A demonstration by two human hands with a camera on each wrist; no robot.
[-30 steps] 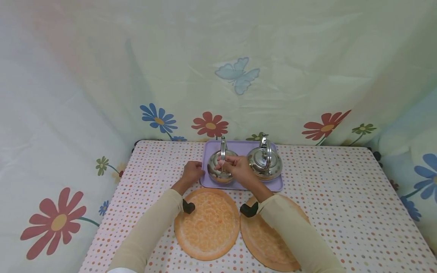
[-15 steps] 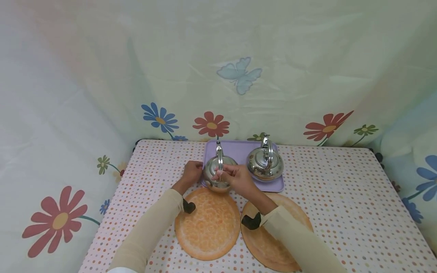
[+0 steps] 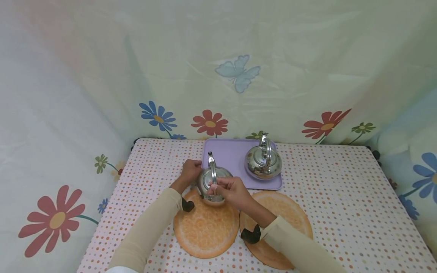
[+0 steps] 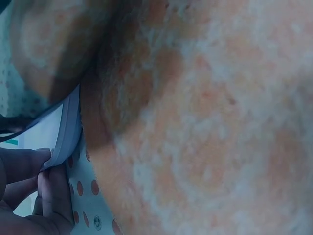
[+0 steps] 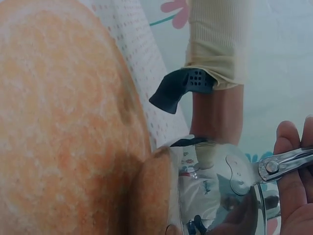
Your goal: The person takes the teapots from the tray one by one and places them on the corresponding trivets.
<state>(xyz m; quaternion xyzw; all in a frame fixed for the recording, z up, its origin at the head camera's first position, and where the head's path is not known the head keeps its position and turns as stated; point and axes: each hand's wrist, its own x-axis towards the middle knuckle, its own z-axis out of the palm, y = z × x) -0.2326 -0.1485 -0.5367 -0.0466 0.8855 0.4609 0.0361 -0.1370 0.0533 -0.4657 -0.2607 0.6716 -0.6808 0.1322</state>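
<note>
hold the kettle (image 3: pixel 204 188) level by its handle (image 3: pixel 213 170), firmly enough to stop any swing. seen in the head view over the far part of the left mat (image 3: pixel 206 235), overlapping the near left corner of the tray (image 3: pixel 222 149); cannot tell whether touching the mat or just above it. best, probably, to clear the tray fully before any sideways shift; if lowering, better to land flat on the whole base. likely to tilt if pinched too near one end of the handle. also worth holding the tray steady for the second kettle (image 3: pixel 261 168), upright on the tray's right side and well apart from the first.

gripping the handle with the curled fingers of the right hand (image 3: pixel 233 191), reaching in from the right with the forearm slanting across the right mat (image 3: pixel 293 208). pinching the tray's left rim between thumb and fingers of the left hand (image 3: pixel 191 170), with that arm stretched forward along the left mat's left side. apart from each other, with the kettle between.
</note>
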